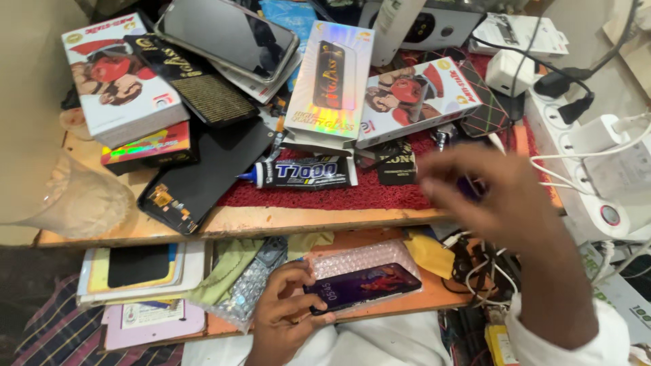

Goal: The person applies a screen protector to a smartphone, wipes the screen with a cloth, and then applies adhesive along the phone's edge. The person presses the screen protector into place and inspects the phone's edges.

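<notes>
Cluttered workbench [285,220] — left hand [281,318] grips phone [363,286]; right hand [505,196] blurred above.

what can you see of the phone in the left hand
The phone is a slim dark slab, screen lit in purple and red. It lies nearly flat, tilted slightly, on pink bubble wrap over the lower wooden shelf. The left hand grips its near end, thumb along the lower edge.

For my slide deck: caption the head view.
Left hand holds a phone; blurred right hand above a cluttered bench.
</notes>
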`<state>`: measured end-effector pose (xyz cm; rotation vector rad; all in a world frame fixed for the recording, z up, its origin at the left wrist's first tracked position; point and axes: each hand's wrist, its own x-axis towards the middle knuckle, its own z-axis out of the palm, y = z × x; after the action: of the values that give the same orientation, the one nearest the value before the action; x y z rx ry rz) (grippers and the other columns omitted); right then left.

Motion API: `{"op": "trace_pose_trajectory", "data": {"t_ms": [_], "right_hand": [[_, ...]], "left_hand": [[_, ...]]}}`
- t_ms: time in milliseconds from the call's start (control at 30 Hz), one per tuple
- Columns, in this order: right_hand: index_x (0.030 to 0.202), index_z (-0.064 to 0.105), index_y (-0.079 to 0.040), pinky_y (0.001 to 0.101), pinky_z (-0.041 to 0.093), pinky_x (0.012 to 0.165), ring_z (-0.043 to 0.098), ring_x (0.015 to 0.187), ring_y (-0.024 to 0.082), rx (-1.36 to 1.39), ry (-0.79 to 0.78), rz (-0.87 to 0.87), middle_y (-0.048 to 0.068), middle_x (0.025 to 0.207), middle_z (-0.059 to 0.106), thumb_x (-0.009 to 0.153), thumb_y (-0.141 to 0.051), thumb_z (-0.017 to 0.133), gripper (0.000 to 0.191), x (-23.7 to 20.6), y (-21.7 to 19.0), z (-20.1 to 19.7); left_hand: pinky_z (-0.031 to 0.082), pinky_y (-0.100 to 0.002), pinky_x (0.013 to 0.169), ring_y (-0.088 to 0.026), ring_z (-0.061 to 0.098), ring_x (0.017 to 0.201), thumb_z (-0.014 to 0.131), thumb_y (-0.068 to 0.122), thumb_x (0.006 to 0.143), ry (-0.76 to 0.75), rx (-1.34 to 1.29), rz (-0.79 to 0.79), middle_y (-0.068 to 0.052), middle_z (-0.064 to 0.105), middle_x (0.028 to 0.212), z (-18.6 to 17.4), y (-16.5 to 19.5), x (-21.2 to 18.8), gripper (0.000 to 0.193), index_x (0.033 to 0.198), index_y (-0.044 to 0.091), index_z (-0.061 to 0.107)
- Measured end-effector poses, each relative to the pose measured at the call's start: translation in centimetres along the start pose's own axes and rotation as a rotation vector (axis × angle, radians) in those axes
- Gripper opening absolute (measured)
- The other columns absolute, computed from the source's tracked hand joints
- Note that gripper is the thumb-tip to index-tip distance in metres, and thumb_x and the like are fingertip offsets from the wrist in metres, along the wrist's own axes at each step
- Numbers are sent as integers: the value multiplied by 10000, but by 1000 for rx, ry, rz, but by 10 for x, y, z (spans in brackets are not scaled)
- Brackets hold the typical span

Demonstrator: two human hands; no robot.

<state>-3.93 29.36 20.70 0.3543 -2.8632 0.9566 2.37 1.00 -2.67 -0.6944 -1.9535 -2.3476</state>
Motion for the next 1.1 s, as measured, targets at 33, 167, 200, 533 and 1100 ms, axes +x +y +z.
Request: {"op": "trace_pose_trajectory", "data": {"t_ms": [33, 167, 200, 533, 1100], "right_hand": [[1105, 736, -66, 332, 596, 742, 744, 846, 206, -30, 49, 8, 71, 977, 775, 849, -159, 774, 275, 11, -4, 3], [1124, 718, -49, 363, 572, 816, 718, 958, 264, -76, -6, -292, 103, 1041, 743, 863, -178, 781, 298, 27, -36, 55], [1161, 695, -35, 384, 556, 860, 692, 1004, 289, -158, 41, -363, 121, 1102, 723, 876, -188, 773, 333, 31, -43, 72], [1257, 640, 7, 489, 443, 888, 583, 1106, 334, -351, 142, -444, 145, 1188, 674, 830, -252, 793, 522, 52, -47, 132], [1291, 559, -26, 488, 626, 628, 728, 781, 439, 1195, 459, 345, 410, 1163, 649, 1190, -226, 603, 228, -196, 35, 84]], "left_hand": [[493, -450, 1108, -298, 543, 1296, 935, 22, 683, -1, -10, 2, -99, 547, 1184, -1, 1, -1, 220, 834, 10, 777], [497, -401, 1045, -275, 572, 1257, 948, 53, 676, -1, 78, 9, -84, 572, 1151, -3, 3, 0, 233, 843, 21, 789], [506, -383, 1014, -265, 585, 1242, 956, 67, 665, -2, 131, 2, -77, 586, 1135, -4, 3, -1, 241, 838, 28, 793], [529, -334, 919, -212, 612, 1100, 933, 63, 706, 9, 26, -39, -79, 584, 1126, -2, 6, 3, 234, 878, 8, 783], [598, -308, 767, -173, 667, 977, 905, 71, 701, 68, 34, -196, -74, 640, 1089, 2, 3, 9, 225, 871, 9, 769]]}}
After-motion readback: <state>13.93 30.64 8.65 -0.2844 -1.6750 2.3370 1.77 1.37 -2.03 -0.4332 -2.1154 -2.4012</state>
